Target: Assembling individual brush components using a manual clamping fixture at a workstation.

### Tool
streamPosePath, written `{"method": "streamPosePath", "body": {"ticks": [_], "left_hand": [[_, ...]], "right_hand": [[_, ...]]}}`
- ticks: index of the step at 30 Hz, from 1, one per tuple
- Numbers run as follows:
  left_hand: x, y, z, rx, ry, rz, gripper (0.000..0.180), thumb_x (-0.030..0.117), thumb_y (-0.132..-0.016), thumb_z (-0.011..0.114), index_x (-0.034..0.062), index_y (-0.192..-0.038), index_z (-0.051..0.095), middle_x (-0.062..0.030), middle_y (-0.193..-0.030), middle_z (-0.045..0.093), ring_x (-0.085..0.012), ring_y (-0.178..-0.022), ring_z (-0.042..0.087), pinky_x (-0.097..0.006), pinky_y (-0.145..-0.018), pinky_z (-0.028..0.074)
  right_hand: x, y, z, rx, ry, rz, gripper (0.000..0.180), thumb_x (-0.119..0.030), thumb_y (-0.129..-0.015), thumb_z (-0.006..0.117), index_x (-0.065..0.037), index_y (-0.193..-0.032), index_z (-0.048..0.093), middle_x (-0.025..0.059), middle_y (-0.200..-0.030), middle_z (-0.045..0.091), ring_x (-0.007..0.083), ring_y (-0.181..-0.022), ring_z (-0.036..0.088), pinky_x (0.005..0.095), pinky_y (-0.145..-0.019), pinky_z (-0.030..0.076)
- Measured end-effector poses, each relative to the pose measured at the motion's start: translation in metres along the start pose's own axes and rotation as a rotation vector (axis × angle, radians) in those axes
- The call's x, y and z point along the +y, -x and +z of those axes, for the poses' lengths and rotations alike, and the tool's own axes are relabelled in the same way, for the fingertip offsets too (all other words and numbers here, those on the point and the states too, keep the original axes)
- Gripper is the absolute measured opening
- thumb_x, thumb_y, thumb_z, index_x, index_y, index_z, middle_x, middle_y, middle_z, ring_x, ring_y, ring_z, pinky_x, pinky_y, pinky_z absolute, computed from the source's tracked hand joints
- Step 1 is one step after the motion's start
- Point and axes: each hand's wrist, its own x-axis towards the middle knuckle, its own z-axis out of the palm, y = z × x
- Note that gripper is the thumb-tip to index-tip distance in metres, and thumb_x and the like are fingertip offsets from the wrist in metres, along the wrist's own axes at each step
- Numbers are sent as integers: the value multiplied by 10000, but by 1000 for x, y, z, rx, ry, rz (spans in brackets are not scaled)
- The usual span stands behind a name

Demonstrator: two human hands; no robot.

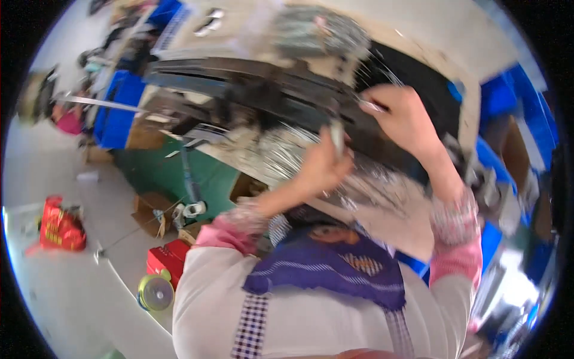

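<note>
My left hand (326,164) is closed around a slim pale object (337,136) that stands up from the fist; motion blur hides its kind. To its right and farther off, my right hand (402,116) pinches a thin shiny piece (375,106) by its end. Both hands are over a long dark metal rail (293,90) that runs across the workbench. Close to the left hand, on the near side of the rail, lies a heap of shiny thin strands or clear wrap (284,152).
A grey-green bundle in clear wrap (320,33) sits behind the rail, next to a black mat (418,78). Blue bins (121,107) stand at the left, more at the right. On the floor are a red bag (61,226), a red box (169,260) and cardboard boxes (150,214).
</note>
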Motion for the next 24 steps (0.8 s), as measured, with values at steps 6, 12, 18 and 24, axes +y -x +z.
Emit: {"method": "streamPosePath", "body": {"ticks": [6, 12, 18, 24], "left_hand": [[3, 22, -30, -51, -1, 146, 423, 190, -858, 672, -9, -1188, 500, -159, -1051, 619, -286, -855, 628, -360, -736, 500], [-87, 117, -173, 1195, -1016, 95, 431, 263, -957, 536, -42, -1256, 476, -222, -1341, 426, -328, -1213, 434, -471, -1019, 333], [-138, 119, -160, 929, 423, -168, 532, 364, -967, 489, -28, -1323, 439, -165, -1285, 485, -239, -1152, 486, -384, -1002, 357], [-79, 81, -80, 1073, -662, 339, 502, 398, -972, 484, -36, -1222, 512, -122, -1010, 621, -168, -1001, 578, -281, -820, 468]], "right_hand": [[-9, 22, 1, 300, 221, -213, 127, -67, -736, 666, -36, -853, 628, 108, -762, 588, 317, -696, 619, 380, -638, 523], [-11, 119, 26, 220, 268, 65, 287, -14, -757, 626, -66, -1040, 624, 117, -775, 588, 314, -696, 630, 395, -615, 537], [32, 94, 56, 239, 600, 351, 383, -118, -825, 614, -64, -1200, 560, 186, -1014, 603, 365, -873, 630, 429, -716, 535], [20, 113, 52, 154, 431, 322, 344, -112, -794, 669, -38, -1109, 551, 181, -1164, 528, 373, -951, 603, 436, -741, 532]]}}
